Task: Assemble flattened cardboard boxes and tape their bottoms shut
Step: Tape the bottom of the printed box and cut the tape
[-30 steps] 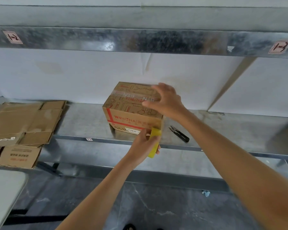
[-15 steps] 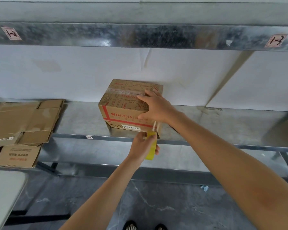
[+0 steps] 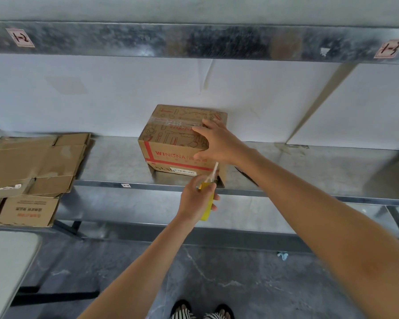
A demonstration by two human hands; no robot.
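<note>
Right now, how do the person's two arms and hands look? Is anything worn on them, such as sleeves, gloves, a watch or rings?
The left hand and the right hand wear no gloves. The arms behind them are bare up to the picture's edge, with no sleeve in view. I see no watch, bracelet or ring, though a thin ring could be lost in the blur.

assembled printed cardboard box (image 3: 171, 143) upright mid-shelf (image 3: 115, 162), clear tape (image 3: 168, 122) along its top seam, flattened boxes (image 3: 32, 162) stacked at left
</note>
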